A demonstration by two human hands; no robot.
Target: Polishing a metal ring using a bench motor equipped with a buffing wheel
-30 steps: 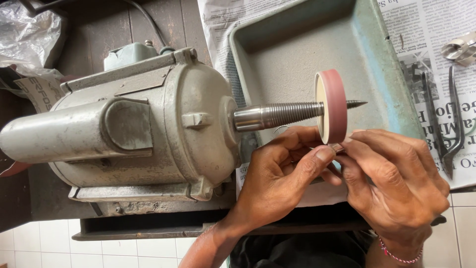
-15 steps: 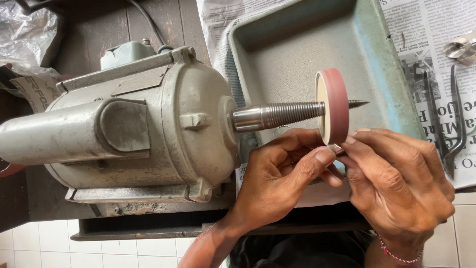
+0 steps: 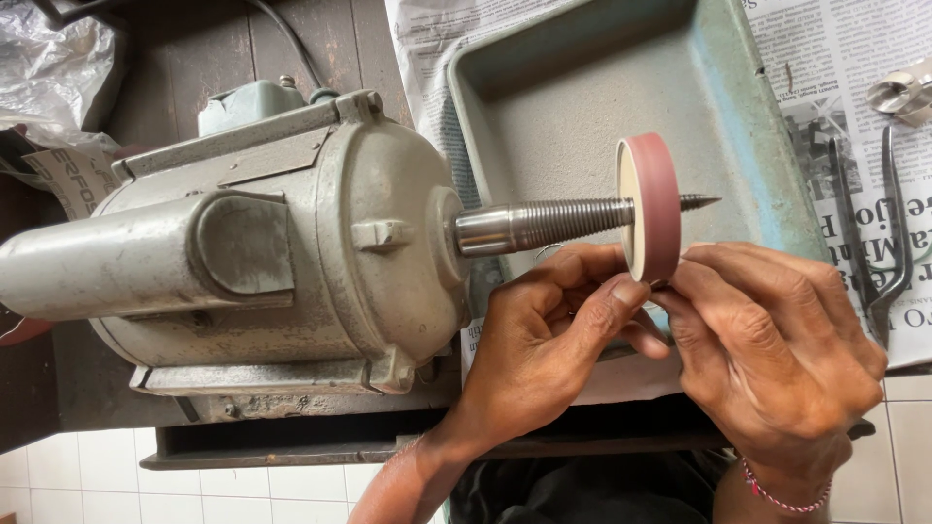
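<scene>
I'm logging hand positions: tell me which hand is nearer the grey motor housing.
Left. The left hand sits just right of the motor housing, under the threaded spindle. The right hand lies further right, past the pink wheel.

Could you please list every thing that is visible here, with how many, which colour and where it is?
motor: 1, grey-green metal, left half of view, on a dark bench
threaded spindle: 1, silver, sticks out of the motor toward the right
polishing wheel: 1, pink-red rim with a pale face, mounted near the spindle tip
metal tray: 1, worn blue-grey, behind and under the wheel
newspaper: several sheets, white with print, under the tray and to the right
metal tongs: 1, dark grey, on the newspaper at right
plastic bag: 1, clear and crumpled, top left
cable: 1, black, behind the motor
left hand: 1, fingers pinched at the wheel's lower edge
right hand: 1, red thread bracelet on the wrist, fingertips meeting the left hand at the wheel
</scene>
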